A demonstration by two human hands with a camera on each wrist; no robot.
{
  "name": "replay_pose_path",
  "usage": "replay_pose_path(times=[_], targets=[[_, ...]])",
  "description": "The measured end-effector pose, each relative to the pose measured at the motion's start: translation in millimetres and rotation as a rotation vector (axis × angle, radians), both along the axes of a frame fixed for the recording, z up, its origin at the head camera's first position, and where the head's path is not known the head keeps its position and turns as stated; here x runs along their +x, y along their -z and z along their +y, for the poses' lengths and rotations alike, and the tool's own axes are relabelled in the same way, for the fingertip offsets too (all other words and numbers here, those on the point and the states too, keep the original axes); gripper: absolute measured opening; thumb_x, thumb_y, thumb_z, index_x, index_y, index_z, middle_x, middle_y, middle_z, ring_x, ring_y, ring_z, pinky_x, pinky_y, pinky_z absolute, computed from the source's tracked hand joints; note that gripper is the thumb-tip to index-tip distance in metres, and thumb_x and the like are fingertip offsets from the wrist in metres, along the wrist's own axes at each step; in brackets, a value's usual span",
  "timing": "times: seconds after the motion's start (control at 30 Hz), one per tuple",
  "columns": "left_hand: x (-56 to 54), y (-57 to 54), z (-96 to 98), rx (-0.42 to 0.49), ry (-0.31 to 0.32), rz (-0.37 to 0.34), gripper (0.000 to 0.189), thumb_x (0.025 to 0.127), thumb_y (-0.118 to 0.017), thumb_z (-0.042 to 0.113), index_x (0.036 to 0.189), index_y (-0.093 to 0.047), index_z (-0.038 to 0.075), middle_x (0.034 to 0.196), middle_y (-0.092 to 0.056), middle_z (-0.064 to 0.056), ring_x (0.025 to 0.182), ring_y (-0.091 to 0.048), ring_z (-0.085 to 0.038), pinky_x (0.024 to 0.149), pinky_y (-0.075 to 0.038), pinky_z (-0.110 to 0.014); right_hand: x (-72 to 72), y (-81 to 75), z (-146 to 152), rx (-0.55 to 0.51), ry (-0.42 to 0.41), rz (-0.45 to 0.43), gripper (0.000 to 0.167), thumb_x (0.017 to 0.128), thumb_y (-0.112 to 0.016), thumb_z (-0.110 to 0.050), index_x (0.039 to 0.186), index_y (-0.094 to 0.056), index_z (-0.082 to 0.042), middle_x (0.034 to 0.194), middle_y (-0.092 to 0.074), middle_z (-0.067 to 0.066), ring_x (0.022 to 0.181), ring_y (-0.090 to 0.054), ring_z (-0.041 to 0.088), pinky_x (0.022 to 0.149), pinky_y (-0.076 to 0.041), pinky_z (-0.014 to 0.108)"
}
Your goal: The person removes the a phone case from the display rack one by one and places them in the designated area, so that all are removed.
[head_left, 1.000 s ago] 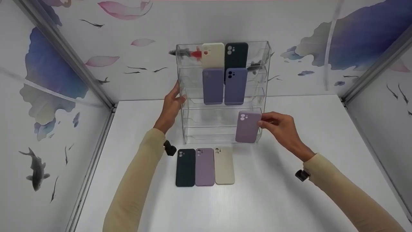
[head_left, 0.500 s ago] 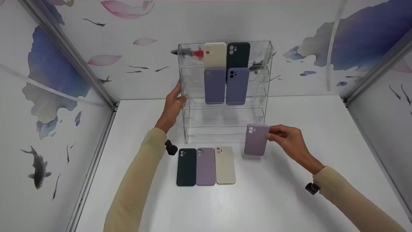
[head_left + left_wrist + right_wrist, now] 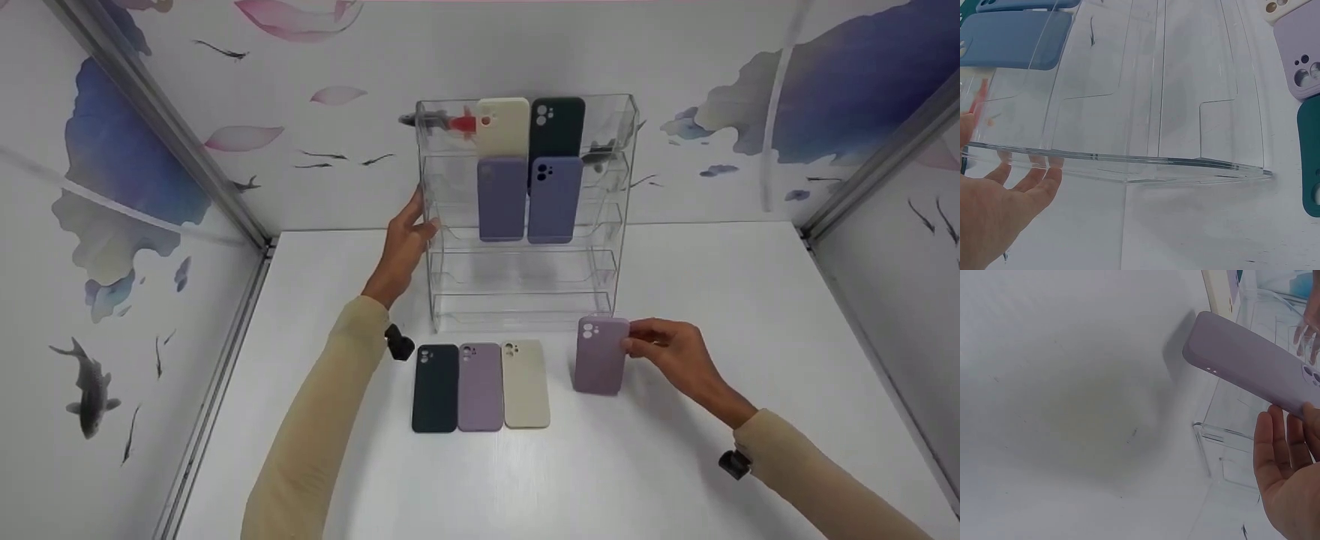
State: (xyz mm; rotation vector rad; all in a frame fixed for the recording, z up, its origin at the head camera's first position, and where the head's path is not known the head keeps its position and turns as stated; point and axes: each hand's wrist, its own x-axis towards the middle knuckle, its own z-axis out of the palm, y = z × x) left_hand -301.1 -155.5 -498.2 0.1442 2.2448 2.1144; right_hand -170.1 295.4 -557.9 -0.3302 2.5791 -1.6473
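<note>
My right hand (image 3: pixel 679 356) pinches a light purple phone case (image 3: pixel 600 367) by its right edge, near the camera cut-outs. The case is tilted upright over the table, just in front of the rack's right corner. With thumb and fingers on either side of its left panel, my left hand (image 3: pixel 403 251) grips the clear tiered rack (image 3: pixel 523 294). On the upper tiers stand a cream case (image 3: pixel 502 127), a dark green case (image 3: pixel 556 127) and two blue-violet cases, a left one (image 3: pixel 502 201) and a right one (image 3: pixel 555 201).
Lying side by side before the rack are a dark green case (image 3: pixel 435 390), another light purple case (image 3: pixel 480 388) and a cream case (image 3: pixel 526 385). Printed wall panels surround the white table (image 3: pixel 465 487) at the back and both sides.
My right hand has brought the light purple case away from the rack's lowest tier, down and toward me, to the table in front. My left hand keeps its grip on the rack.
</note>
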Motion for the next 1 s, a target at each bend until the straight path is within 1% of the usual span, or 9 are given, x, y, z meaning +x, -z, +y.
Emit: replay_pose_path(times=[0.2,0.37,0.53,0.67,0.77,0.93,1.0], targets=[[-0.4,-0.9,1.4,-0.005,0.002,0.004,0.073,0.116,-0.054,0.023,0.179,-0.016,0.026,0.183,-0.021,-0.011,0.159,-0.042,-0.033,0.129,-0.033,-0.057,3.6,13.7,-2,-0.027,-0.008,-0.056,0.025,0.102,-0.079,-0.002,0.125,-0.078,0.007,0.114,-0.08,0.021,0.093,-0.081,0.021,0.082,-0.066,0.031],[-0.8,-2.0,1.7,0.006,-0.005,0.002,0.073,0.116,-0.053,0.02,0.178,-0.017,0.028,0.183,-0.023,-0.01,0.159,-0.043,-0.034,0.129,-0.032,-0.059,4.3,22.9,-5,-0.066,-0.025,-0.13,0.03,0.103,-0.078,-0.005,0.13,-0.075,0.008,0.121,-0.078,0.023,0.098,-0.081,0.023,0.085,-0.066,0.032],[-1.2,-1.9,2.2,-0.008,-0.005,0.005,0.073,0.116,-0.054,0.022,0.178,-0.017,0.028,0.183,-0.022,-0.007,0.16,-0.042,-0.031,0.129,-0.033,-0.058,5.9,31.5,-10,-0.076,-0.034,-0.171,0.033,0.104,-0.078,-0.008,0.132,-0.074,0.008,0.122,-0.078,0.023,0.099,-0.08,0.026,0.086,-0.066,0.032],[-0.3,-1.2,1.8,-0.006,-0.002,0.012,0.073,0.116,-0.054,0.022,0.178,-0.017,0.031,0.183,-0.024,-0.003,0.16,-0.041,-0.034,0.13,-0.032,-0.059,6.5,37.7,-18,-0.055,-0.016,-0.19,0.032,0.104,-0.077,-0.007,0.132,-0.074,0.009,0.119,-0.078,0.022,0.097,-0.079,0.03,0.084,-0.066,0.034],[0.5,-0.7,1.1,-0.005,-0.006,0.007,0.073,0.115,-0.054,0.023,0.178,-0.018,0.033,0.183,-0.024,0.0,0.16,-0.041,-0.034,0.13,-0.031,-0.059,6.4,41.3,-25,-0.025,0.004,-0.191,0.029,0.104,-0.076,-0.005,0.13,-0.075,0.009,0.115,-0.079,0.021,0.094,-0.078,0.03,0.081,-0.067,0.034],[0.2,-0.1,1.1,-0.005,-0.006,0.004,0.072,0.116,-0.053,0.022,0.178,-0.018,0.035,0.183,-0.024,0.001,0.16,-0.041,-0.033,0.13,-0.03,-0.06,6.5,47.0,-37,0.022,0.037,-0.203,0.026,0.103,-0.076,-0.003,0.126,-0.076,0.011,0.11,-0.079,0.02,0.09,-0.078,0.027,0.075,-0.067,0.033],[-0.1,-0.3,1.8,0.003,-0.003,0.01,0.072,0.116,-0.053,0.021,0.178,-0.018,0.033,0.183,-0.024,-0.001,0.159,-0.042,-0.034,0.13,-0.031,-0.06,6.3,49.4,-40,0.037,0.042,-0.213,0.026,0.103,-0.076,-0.003,0.125,-0.076,0.012,0.108,-0.08,0.019,0.088,-0.078,0.025,0.073,-0.066,0.032]])
